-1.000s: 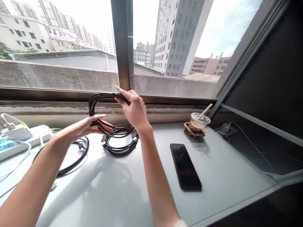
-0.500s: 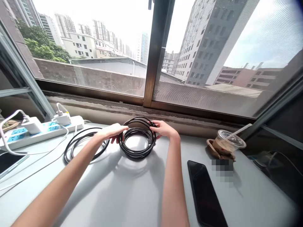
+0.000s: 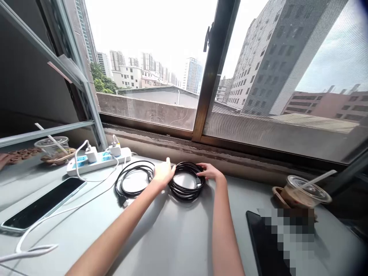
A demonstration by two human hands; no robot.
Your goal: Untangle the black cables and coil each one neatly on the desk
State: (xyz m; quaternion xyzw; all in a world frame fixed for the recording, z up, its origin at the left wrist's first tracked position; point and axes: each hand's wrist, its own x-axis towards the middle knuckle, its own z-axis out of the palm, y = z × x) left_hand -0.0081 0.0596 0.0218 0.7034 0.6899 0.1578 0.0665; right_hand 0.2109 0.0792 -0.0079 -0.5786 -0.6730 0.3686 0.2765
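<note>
A thick coil of black cable (image 3: 186, 193) lies on the table near the window wall, with a dark connector (image 3: 198, 181) inside its right side. My left hand (image 3: 162, 174) is at the coil's left edge, one fingertip on the strands and another digit raised; its remaining fingers are hidden. At the upper right of the coil, my right hand (image 3: 212, 171) grips the strands between thumb and fingers. A second, looser black cable loop (image 3: 117, 184) lies just left of my left hand, its plug end (image 3: 123, 200) at the lower left.
Left stand a white power strip (image 3: 97, 164) with chargers, white cords (image 3: 83, 203), a phone (image 3: 43, 205) and a lidded cup (image 3: 53, 147). On the right are a dark phone (image 3: 260, 237) and a drink cup with straw (image 3: 304, 191). A window ledge (image 3: 161, 147) runs behind.
The raised upper strands of the coil have come down onto the rest. Both hands have lowered with them. The view has swung left, bringing another cup and phone into sight.
</note>
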